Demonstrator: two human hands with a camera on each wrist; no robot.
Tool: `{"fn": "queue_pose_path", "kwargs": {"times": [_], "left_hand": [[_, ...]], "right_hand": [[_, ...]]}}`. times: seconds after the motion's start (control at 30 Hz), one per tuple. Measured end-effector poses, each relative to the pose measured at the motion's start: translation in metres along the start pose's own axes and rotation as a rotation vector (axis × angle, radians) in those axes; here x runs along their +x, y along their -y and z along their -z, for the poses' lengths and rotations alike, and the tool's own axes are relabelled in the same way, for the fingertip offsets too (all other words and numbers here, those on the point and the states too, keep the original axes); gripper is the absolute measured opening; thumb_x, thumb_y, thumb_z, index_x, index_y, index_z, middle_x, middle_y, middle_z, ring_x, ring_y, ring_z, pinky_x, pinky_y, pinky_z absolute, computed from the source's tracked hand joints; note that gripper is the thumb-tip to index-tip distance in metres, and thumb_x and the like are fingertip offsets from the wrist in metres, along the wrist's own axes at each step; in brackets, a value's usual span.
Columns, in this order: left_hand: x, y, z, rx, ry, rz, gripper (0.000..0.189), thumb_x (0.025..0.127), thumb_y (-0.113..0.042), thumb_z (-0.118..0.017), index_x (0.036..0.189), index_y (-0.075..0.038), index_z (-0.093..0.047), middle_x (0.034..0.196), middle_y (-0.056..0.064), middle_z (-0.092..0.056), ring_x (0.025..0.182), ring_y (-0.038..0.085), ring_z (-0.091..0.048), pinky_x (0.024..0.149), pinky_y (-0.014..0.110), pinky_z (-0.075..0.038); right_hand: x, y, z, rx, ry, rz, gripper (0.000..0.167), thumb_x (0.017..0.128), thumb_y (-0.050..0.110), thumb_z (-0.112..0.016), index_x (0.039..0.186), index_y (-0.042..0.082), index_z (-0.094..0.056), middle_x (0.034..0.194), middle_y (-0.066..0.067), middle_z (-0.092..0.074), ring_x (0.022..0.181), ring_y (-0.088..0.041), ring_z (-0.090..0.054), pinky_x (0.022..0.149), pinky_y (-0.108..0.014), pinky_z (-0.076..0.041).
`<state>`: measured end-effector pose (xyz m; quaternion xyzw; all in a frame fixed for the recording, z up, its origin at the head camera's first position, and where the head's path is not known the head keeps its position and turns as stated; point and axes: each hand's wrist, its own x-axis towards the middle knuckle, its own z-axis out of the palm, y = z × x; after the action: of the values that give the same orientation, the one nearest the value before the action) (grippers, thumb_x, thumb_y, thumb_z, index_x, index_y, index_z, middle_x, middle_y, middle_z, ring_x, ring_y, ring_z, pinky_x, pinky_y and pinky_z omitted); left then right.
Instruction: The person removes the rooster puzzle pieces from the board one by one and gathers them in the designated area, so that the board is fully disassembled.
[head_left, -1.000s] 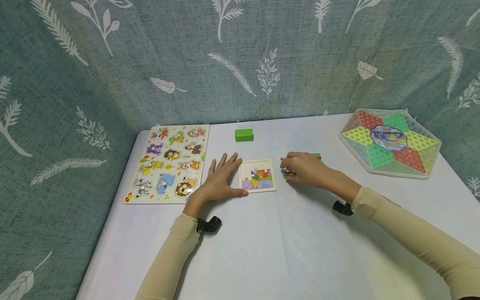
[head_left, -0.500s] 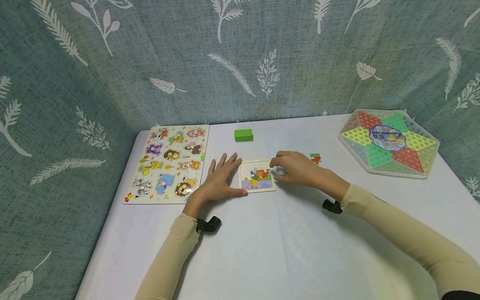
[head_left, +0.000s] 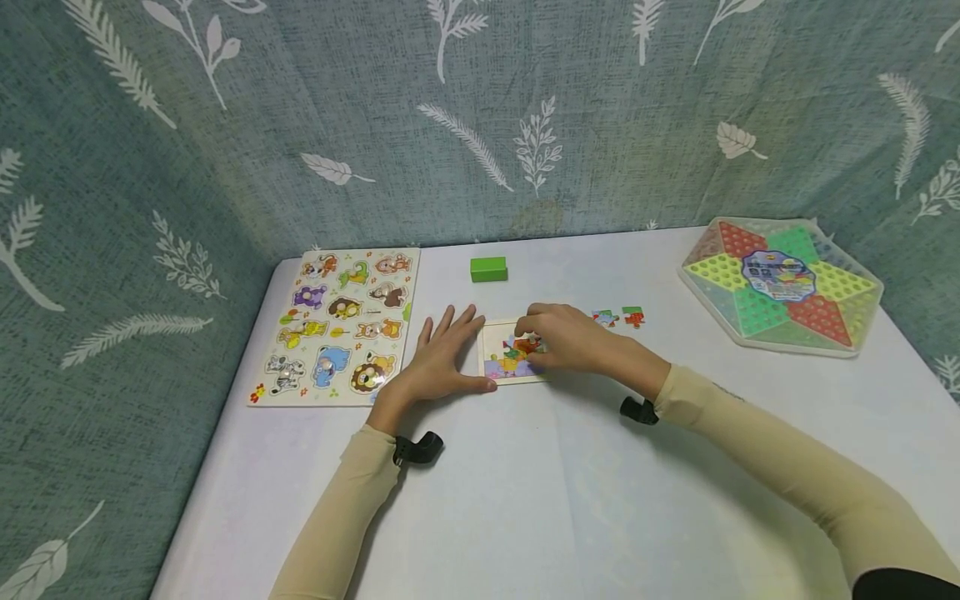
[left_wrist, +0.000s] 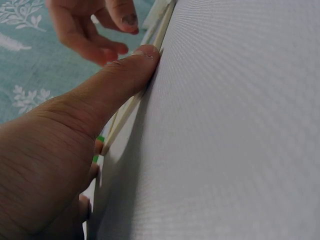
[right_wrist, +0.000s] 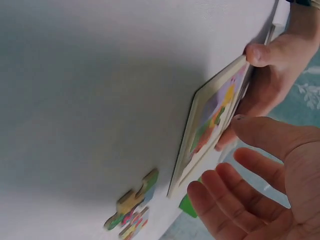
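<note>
Right grip (head_left: 576,337): fingers loosely bent, thumb apart, nothing held that I could see; it hung over the right side of the puzzle frame (right_wrist: 211,95). Left grip (head_left: 441,360): fingers spread, thumb touching the frame's near left corner. Puzzle frame: lay flat on the tabletop (head_left: 487,492), long axis crosswise, between both grips. Bluish piece (head_left: 603,318), red-and-green piece (head_left: 633,316): lay right of it, nearer my right grip.

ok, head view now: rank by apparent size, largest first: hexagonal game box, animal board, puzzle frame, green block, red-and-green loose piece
1. Animal board and hexagonal game box: too alike to rank
2. Puzzle frame, partly behind the right hand
3. Green block
4. Red-and-green loose piece
</note>
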<state>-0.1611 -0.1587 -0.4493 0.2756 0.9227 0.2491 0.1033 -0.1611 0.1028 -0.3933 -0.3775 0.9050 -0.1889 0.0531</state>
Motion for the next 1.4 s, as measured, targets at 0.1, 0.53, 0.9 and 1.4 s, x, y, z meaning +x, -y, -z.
{"fn": "queue_pose_path", "kwargs": {"times": [0.1, 0.53, 0.9, 1.4], "left_hand": [[0.0, 0.0, 0.0, 0.0, 0.001, -0.002, 0.109, 0.076, -0.058, -0.081, 0.16, -0.015, -0.026, 0.167, 0.004, -0.009, 0.152, 0.031, 0.005, 0.117, 0.054, 0.012], [-0.002, -0.001, 0.0, -0.012, -0.002, -0.001, 0.109, 0.076, -0.058, -0.081, 0.16, -0.015, -0.027, 0.167, 0.003, -0.009, 0.152, 0.031, 0.006, 0.117, 0.055, 0.012], [-0.003, 0.0, 0.0, -0.013, -0.003, 0.006, 0.108, 0.076, -0.057, -0.081, 0.16, -0.015, -0.027, 0.167, 0.004, -0.01, 0.152, 0.03, 0.005, 0.117, 0.053, 0.012], [0.0, -0.001, 0.002, -0.005, -0.001, -0.014, 0.108, 0.078, -0.058, -0.08, 0.16, -0.015, -0.025, 0.167, 0.004, -0.01, 0.152, 0.03, 0.005, 0.117, 0.055, 0.011]], "right_hand": [[0.004, 0.004, -0.001, -0.004, 0.003, 0.006, 0.031, 0.084, 0.018, -0.081, 0.112, 0.005, -0.073, 0.103, -0.008, -0.066, 0.088, -0.019, -0.063, 0.077, -0.036, -0.053], [0.021, 0.011, -0.011, -0.034, 0.087, -0.026, 0.034, 0.082, 0.021, -0.082, 0.112, 0.008, -0.071, 0.094, -0.005, -0.062, 0.077, -0.018, -0.053, 0.071, -0.036, -0.047], [0.028, 0.015, -0.012, -0.067, 0.125, -0.041, 0.025, 0.08, 0.021, -0.081, 0.1, 0.011, -0.071, 0.09, -0.002, -0.059, 0.078, -0.018, -0.055, 0.071, -0.037, -0.048], [0.032, 0.014, -0.01, -0.057, 0.136, -0.099, 0.04, 0.075, 0.028, -0.089, 0.107, 0.008, -0.075, 0.1, -0.007, -0.059, 0.084, -0.019, -0.056, 0.075, -0.037, -0.051]]}}
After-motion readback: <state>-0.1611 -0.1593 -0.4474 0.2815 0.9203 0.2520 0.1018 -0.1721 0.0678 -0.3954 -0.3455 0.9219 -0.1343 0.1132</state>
